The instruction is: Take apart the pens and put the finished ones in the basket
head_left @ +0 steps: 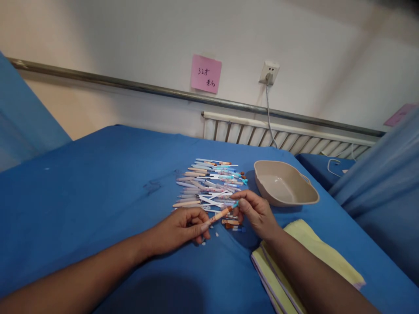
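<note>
A heap of several pens (209, 183) in pastel colours lies on the blue table cover (98, 196). My left hand (181, 229) and my right hand (253, 211) hold one orange pen (220, 215) between them, just in front of the heap. The left fingers pinch its near end. The right thumb and forefinger pinch its far end, where a small teal tip shows. A few small caps and pen parts (234, 223) lie on the cover under the hands.
A beige shallow bowl (304, 198) stands to the right of the heap. A folded yellow cloth (314, 248) lies under my right forearm. Behind the table are a wall rail, a radiator, a socket with a cable, and a pink note (206, 74).
</note>
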`<state>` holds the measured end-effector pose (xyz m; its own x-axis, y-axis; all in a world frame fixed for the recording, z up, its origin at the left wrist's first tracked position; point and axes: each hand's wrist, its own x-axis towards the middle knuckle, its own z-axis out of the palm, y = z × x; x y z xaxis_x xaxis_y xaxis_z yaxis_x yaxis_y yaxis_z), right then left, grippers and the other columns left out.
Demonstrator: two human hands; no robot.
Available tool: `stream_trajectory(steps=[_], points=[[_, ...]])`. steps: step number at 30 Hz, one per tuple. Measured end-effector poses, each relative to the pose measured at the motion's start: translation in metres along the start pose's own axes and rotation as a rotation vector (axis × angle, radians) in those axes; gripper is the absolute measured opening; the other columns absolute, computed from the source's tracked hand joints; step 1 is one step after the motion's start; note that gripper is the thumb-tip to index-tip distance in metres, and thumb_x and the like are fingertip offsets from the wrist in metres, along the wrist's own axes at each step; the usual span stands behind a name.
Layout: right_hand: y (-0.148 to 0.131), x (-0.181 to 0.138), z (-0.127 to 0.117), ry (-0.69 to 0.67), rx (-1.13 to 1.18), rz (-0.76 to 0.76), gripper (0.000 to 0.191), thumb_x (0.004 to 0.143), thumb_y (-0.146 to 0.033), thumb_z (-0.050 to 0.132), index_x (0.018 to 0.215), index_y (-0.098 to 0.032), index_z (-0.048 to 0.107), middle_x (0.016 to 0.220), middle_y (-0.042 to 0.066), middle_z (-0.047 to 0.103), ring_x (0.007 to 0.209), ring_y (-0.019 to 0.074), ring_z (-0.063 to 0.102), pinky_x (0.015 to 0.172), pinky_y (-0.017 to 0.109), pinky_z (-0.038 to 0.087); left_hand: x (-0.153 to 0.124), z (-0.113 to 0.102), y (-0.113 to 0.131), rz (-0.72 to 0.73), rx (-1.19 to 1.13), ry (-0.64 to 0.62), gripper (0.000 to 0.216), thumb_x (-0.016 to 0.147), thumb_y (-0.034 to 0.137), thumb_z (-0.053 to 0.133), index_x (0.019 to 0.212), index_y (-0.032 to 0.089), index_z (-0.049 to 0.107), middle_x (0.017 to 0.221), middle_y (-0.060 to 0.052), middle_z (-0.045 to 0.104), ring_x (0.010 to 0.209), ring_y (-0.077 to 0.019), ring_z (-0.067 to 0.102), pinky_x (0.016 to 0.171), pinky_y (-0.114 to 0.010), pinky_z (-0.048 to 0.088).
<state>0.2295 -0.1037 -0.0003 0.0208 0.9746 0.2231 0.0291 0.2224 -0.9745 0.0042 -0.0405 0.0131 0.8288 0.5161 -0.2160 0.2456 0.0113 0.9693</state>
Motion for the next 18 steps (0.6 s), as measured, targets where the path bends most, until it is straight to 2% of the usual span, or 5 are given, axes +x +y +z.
stream_trajectory(steps=[4, 8, 11, 14, 18], points=[[0.006, 0.003, 0.001, -0.050, 0.160, 0.079, 0.037, 0.080, -0.041, 0.062, 0.109, -0.018, 0.057, 0.063, -0.003, 0.061, 0.047, 0.0079, 0.051, 0.047, 0.020, 0.041, 0.000, 0.001, 0.001, -0.005, -0.032, 0.013, 0.029, 0.083, 0.043, 0.058, 0.086, 0.014, 0.058, 0.081, -0.004, 0.068, 0.065, -0.0106, 0.061, 0.060, -0.022, 0.047], [0.010, 0.003, 0.011, -0.158, 0.303, 0.180, 0.039, 0.069, -0.035, 0.075, 0.102, -0.019, 0.063, 0.071, -0.002, 0.060, 0.052, 0.0070, 0.051, 0.050, 0.021, 0.042, 0.000, 0.002, 0.000, 0.001, -0.075, -0.009, 0.031, 0.083, 0.044, 0.058, 0.088, 0.013, 0.058, 0.082, -0.006, 0.068, 0.065, -0.0114, 0.061, 0.060, -0.023, 0.047], [0.008, 0.000, 0.019, -0.127, 0.280, 0.178, 0.030, 0.070, -0.036, 0.074, 0.091, -0.017, 0.066, 0.067, -0.001, 0.060, 0.050, 0.0069, 0.050, 0.050, 0.021, 0.040, 0.001, 0.004, -0.002, 0.005, -0.113, -0.019, 0.032, 0.082, 0.044, 0.060, 0.088, 0.013, 0.057, 0.081, -0.006, 0.069, 0.065, -0.0119, 0.062, 0.060, -0.023, 0.047], [0.006, -0.002, 0.026, -0.072, 0.224, 0.131, 0.025, 0.072, -0.037, 0.072, 0.081, -0.016, 0.065, 0.059, -0.003, 0.058, 0.049, 0.0072, 0.049, 0.050, 0.020, 0.039, 0.002, 0.010, -0.004, 0.003, -0.131, 0.015, 0.030, 0.079, 0.042, 0.064, 0.085, 0.013, 0.056, 0.078, -0.005, 0.069, 0.062, -0.0105, 0.061, 0.053, -0.020, 0.042], [0.006, -0.004, 0.032, -0.035, 0.185, 0.064, 0.024, 0.076, -0.039, 0.068, 0.075, -0.016, 0.059, 0.064, -0.002, 0.059, 0.049, 0.0063, 0.049, 0.048, 0.020, 0.040, 0.005, 0.017, -0.007, 0.034, -0.184, 0.086, 0.030, 0.073, 0.037, 0.072, 0.078, 0.014, 0.053, 0.068, 0.000, 0.065, 0.057, -0.0082, 0.057, 0.053, -0.019, 0.041]])
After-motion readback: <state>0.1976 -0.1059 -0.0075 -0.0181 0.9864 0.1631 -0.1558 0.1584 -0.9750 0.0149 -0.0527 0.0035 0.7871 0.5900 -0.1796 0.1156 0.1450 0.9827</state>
